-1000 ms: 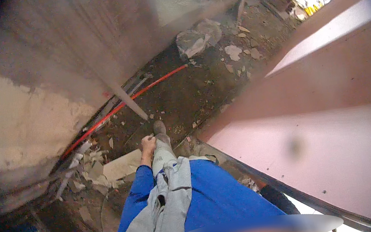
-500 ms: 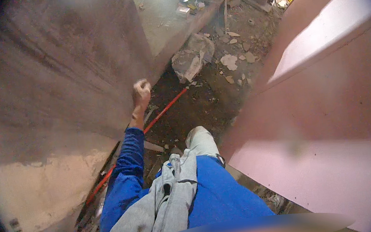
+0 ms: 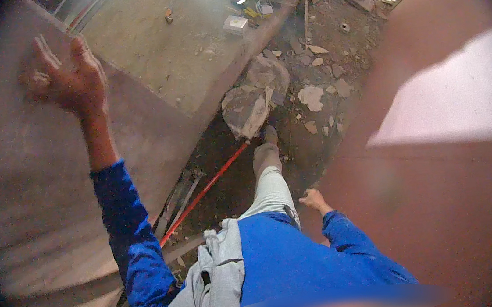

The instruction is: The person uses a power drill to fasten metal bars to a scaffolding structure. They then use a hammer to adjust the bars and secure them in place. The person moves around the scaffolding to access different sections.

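Observation:
My left hand (image 3: 74,79) is raised at the upper left, its fingers spread and slightly blurred, with nothing in them. It is in front of the brown plastered wall (image 3: 43,154), near the wall's upper edge; whether it touches the wall I cannot tell. Low by my right side hangs my right hand (image 3: 313,199), fingers loosely bent and apart, with no object visible in it. The pinkish-red wall (image 3: 400,208) is beside it. A grey cloth (image 3: 214,268) hangs down my blue-clad front. One leg is stretched forward onto the dirt floor.
Just ahead of my foot lies a pale, lumpy sack (image 3: 247,110). A red pole (image 3: 205,192) runs along the left wall's base. Broken flakes (image 3: 311,97) litter the dirt passage. Beyond the wall's edge, a white box (image 3: 236,24) sits on a concrete floor (image 3: 141,50).
My left hand has gone up and left, from loosely closed to spread. The right arm has come into view. One leg has stepped forward, and the view has moved along the passage.

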